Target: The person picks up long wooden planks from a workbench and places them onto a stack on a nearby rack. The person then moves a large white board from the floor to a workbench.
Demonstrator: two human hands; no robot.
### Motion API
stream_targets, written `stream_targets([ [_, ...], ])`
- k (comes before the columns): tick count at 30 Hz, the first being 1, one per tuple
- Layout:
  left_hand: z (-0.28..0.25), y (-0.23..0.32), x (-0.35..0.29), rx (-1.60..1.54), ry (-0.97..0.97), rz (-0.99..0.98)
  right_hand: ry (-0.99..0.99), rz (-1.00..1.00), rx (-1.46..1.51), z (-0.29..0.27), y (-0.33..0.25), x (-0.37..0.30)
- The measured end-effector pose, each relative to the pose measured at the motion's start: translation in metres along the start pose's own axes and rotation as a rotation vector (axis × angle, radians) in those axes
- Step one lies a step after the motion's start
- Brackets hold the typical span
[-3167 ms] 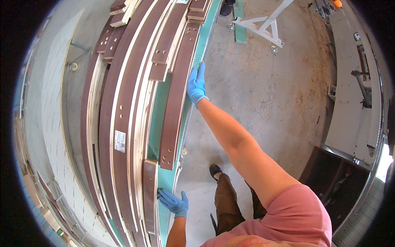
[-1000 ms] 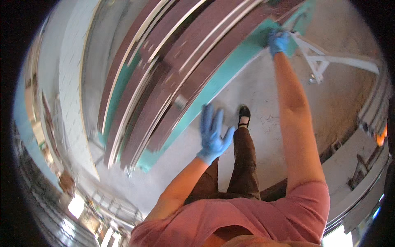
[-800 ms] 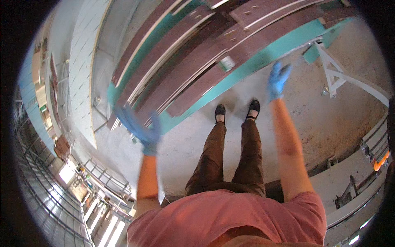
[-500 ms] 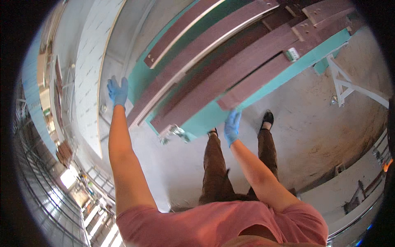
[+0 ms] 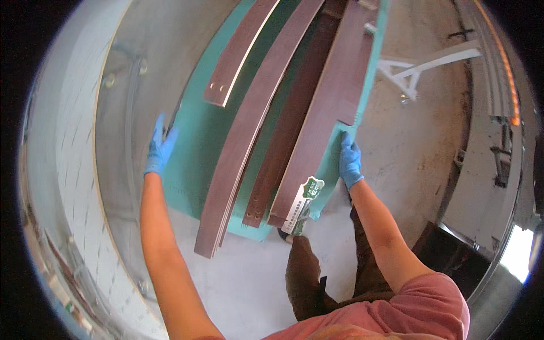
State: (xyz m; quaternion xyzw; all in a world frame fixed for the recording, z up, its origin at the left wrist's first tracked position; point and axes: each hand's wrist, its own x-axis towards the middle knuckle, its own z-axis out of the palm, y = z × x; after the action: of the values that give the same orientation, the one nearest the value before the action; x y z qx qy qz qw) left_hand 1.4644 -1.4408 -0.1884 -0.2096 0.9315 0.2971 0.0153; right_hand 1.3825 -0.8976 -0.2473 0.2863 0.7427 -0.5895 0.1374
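Several brown planks [image 5: 243, 153] lie on a green board [image 5: 195, 158] — left hand [image 5: 160, 149] open beside one edge, right hand [image 5: 350, 161] at the other, grip unclear — stiff and probably heavy, best held along both sides.

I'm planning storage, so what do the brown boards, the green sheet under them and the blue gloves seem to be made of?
Brown boards: probably wood or veneered panel, satin-looking; some show pale, wood-like edges. Green sheet: perhaps coated board or plastic; it looks flat and evenly coloured, which leaves it open. Gloves: likely thin rubber, matt blue, fitting closely.
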Motion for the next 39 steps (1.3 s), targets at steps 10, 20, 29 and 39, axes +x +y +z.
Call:
stream_targets([
  [10,0.019,0.0,-0.029,0.03,-0.016,-0.108,0.049,-0.183,-0.158,0.007,0.018,-0.003],
  [20,0.031,-0.028,-0.058,0.009,0.231,-0.1,0.059,-0.314,-0.316,0.014,-0.046,-0.019],
  [29,0.032,-0.028,-0.047,-0.085,0.195,0.01,0.123,-0.352,-0.415,0.019,-0.041,0.0],
  [39,0.039,-0.036,-0.048,-0.087,0.212,-0.037,0.345,-0.068,-0.55,0.032,-0.056,-0.038],
])
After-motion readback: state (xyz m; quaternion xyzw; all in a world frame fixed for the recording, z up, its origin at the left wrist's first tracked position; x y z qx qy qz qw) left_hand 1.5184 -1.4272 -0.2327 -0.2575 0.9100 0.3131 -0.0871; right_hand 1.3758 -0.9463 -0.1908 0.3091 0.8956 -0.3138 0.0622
